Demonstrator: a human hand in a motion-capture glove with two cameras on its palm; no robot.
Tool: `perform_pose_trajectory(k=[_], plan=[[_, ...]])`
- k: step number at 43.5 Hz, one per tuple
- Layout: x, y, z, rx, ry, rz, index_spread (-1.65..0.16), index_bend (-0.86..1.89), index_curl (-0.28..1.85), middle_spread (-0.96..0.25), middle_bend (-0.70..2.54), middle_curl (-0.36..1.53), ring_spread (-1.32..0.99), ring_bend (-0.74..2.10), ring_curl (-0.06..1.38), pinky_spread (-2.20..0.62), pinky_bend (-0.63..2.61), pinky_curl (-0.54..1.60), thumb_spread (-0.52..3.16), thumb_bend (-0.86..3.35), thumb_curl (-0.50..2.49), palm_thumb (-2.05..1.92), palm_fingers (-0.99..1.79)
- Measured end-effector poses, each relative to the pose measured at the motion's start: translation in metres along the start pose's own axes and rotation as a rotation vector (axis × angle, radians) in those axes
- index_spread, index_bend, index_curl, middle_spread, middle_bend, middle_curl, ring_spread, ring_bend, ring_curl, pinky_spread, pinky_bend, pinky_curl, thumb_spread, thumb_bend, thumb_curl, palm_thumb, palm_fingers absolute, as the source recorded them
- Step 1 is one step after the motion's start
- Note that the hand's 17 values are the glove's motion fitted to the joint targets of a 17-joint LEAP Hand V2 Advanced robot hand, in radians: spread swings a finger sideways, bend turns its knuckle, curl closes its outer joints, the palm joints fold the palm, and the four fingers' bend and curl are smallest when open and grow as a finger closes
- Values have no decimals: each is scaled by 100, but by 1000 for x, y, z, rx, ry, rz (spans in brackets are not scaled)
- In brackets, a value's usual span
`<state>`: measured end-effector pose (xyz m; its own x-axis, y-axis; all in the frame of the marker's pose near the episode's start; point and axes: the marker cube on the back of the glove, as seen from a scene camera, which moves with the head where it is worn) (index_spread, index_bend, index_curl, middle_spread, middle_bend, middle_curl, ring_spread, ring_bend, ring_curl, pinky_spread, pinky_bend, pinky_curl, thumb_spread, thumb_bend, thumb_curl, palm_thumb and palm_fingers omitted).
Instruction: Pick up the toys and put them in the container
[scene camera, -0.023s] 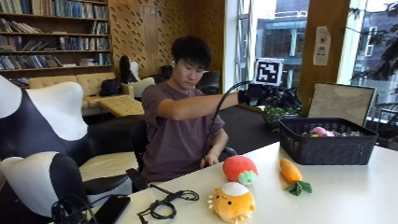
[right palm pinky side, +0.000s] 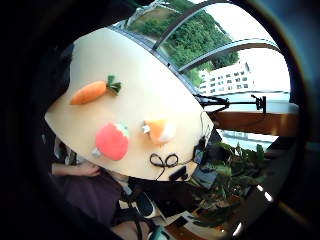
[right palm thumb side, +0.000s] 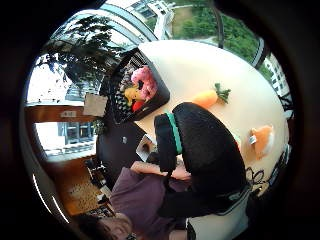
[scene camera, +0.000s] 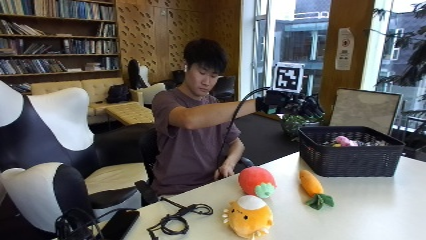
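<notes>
Outside view, hand (scene camera: 283, 103) raised, toys (scene camera: 257, 181) on table below

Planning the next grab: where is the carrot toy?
In the outside view, the carrot toy lies on the table between the strawberry toy and the black basket.

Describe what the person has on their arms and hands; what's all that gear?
The right hand wears a black glove with dark gear on it. The arm is bare below a short purple T-shirt sleeve. The other hand is bare. In the thumb side palm view, a black strap with a green edge shows.
</notes>
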<state>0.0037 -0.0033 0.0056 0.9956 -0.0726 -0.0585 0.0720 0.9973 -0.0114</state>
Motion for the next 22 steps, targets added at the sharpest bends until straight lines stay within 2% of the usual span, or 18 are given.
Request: perform_pose_trajectory(k=[3,11,18,22], plan=[[-3,-7,9,-20,31,-43,-14,11,4,-2,17,6,-2,30,6,1,47,13,71,-1,1,-3,3],[-23,-37,42,-100,1,3,-19,10,8,-4,19,12,-3,37,11,1,56,19,106,-1,8,0,-7],[-56,-54,103,-204,-8,-197,-21,9,10,-8,19,17,-4,40,14,1,59,23,117,2,14,6,-11],[-68,-61,135,-272,-23,-191,-22,9,10,-9,19,19,-4,42,15,1,61,24,120,1,17,7,-12]])
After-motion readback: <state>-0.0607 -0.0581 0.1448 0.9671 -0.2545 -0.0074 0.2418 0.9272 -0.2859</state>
